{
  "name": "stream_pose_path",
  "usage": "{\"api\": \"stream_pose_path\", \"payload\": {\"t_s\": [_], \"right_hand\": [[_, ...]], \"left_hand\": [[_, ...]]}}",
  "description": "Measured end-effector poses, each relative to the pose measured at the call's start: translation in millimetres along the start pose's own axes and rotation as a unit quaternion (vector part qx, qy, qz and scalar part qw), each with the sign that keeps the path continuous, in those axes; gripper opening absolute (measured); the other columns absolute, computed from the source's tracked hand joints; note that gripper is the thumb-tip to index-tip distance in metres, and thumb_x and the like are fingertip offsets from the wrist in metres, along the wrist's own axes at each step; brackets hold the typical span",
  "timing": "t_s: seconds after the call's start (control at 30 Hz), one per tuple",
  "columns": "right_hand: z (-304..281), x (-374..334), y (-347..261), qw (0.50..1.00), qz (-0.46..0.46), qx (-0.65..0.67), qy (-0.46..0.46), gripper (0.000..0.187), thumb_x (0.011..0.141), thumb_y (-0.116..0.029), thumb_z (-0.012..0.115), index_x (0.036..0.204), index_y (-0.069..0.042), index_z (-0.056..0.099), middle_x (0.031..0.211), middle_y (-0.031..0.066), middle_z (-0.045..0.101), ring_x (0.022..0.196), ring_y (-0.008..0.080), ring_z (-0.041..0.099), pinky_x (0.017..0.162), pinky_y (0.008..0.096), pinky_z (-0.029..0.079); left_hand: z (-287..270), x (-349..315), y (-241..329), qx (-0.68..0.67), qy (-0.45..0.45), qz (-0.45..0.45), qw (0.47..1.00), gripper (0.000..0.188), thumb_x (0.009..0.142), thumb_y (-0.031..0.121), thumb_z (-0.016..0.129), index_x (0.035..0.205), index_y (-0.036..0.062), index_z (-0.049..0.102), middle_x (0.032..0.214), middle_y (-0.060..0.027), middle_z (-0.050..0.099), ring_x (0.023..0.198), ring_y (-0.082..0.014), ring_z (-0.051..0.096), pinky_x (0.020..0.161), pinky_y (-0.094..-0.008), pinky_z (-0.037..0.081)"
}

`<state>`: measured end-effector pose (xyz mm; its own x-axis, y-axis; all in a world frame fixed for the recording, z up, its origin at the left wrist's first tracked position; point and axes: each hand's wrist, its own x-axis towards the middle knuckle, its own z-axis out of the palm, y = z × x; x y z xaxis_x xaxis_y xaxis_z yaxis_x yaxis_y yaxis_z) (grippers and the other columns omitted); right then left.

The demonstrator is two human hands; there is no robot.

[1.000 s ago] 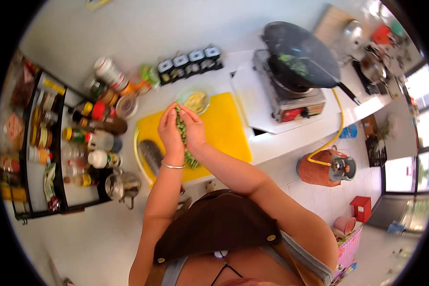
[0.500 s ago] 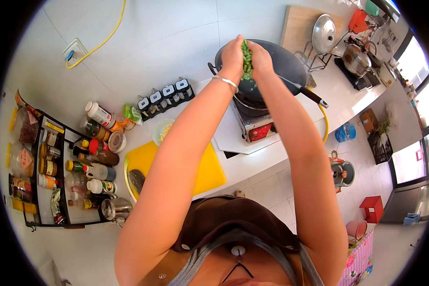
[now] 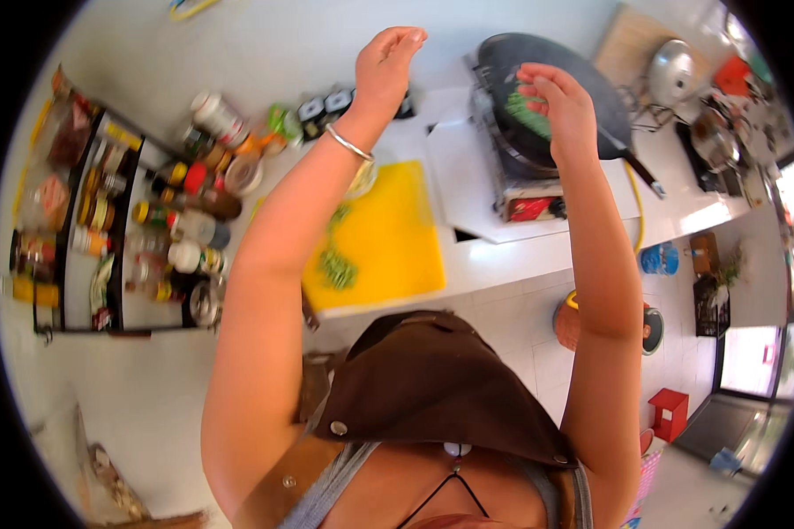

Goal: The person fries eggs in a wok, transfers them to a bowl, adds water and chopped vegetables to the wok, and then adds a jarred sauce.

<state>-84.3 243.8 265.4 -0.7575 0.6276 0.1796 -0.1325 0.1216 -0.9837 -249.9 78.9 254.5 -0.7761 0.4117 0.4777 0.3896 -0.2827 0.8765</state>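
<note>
My left hand is raised at the top centre of the frame, fingers drawn together, a silver bracelet on its wrist. My right hand, fingers loosely curled and slightly spread, is in front of the dark wok at the upper right, where chopped greens lie inside. The wok sits on a stove. Mid-frame, more chopped greens lie on my yellow cutting board; my left forearm partly hides the bowl beside its upper edge. Bottles crowd the left.
</note>
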Motion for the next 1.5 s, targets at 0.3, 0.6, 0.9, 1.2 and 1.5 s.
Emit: {"api": "stream_pose_path", "payload": {"t_s": [0.3, 0.6, 0.9, 1.2, 1.5], "right_hand": [[141, -161, 178, 0.915, 0.221, -0.117, -0.317, 0.014, 0.086, -0.008, 0.056, 0.093, 0.001, 0.064, 0.081, 0.0072, 0.065, 0.073, 0.0135, 0.063, 0.065, 0.0279, 0.050], [324, -287, 206, 0.780, -0.016, -0.436, -0.448, 0.055, 0.081, -0.024, 0.064, 0.127, 0.000, 0.045, 0.100, 0.0210, 0.063, 0.087, 0.0336, 0.066, 0.072, 0.0424, 0.053], [324, -260, 227, 0.846, 0.223, -0.281, -0.395, 0.038, 0.069, -0.013, 0.067, 0.099, 0.003, 0.051, 0.080, 0.0216, 0.064, 0.072, 0.0290, 0.069, 0.063, 0.0374, 0.055], [151, -267, 211, 0.918, 0.306, -0.085, -0.237, 0.027, 0.070, 0.005, 0.060, 0.095, 0.003, 0.050, 0.068, 0.0102, 0.057, 0.048, 0.0176, 0.055, 0.043, 0.0304, 0.044], [70, -319, 222, 0.937, 0.348, 0.026, -0.008, 0.032, 0.068, 0.007, 0.058, 0.099, 0.002, 0.049, 0.068, 0.0093, 0.056, 0.048, 0.0175, 0.053, 0.044, 0.0286, 0.044]], "left_hand": [[-253, -232, -109, 0.224, 0.119, -0.170, 0.952, 0.019, 0.088, 0.017, 0.064, 0.096, -0.0010, 0.065, 0.085, -0.0065, 0.068, 0.079, -0.0117, 0.063, 0.072, -0.0256, 0.049], [-328, -372, -71, 0.122, 0.293, -0.270, 0.909, 0.012, 0.091, 0.007, 0.057, 0.096, 0.0002, 0.065, 0.088, -0.0052, 0.068, 0.074, -0.0103, 0.061, 0.067, -0.0227, 0.047], [-352, -359, -53, 0.130, 0.302, -0.222, 0.918, 0.012, 0.091, 0.008, 0.057, 0.098, 0.0010, 0.065, 0.090, -0.0045, 0.067, 0.076, -0.0100, 0.060, 0.069, -0.0228, 0.047], [-296, -262, -159, 0.298, 0.038, -0.112, 0.947, 0.021, 0.086, 0.010, 0.062, 0.106, 0.0021, 0.063, 0.106, -0.0098, 0.065, 0.096, -0.0229, 0.062, 0.085, -0.0321, 0.049], [-217, -226, -242, 0.417, -0.156, -0.007, 0.896, 0.036, 0.087, 0.014, 0.061, 0.122, 0.0048, 0.058, 0.130, -0.0135, 0.056, 0.125, -0.0302, 0.047, 0.104, -0.0392, 0.038]]}}
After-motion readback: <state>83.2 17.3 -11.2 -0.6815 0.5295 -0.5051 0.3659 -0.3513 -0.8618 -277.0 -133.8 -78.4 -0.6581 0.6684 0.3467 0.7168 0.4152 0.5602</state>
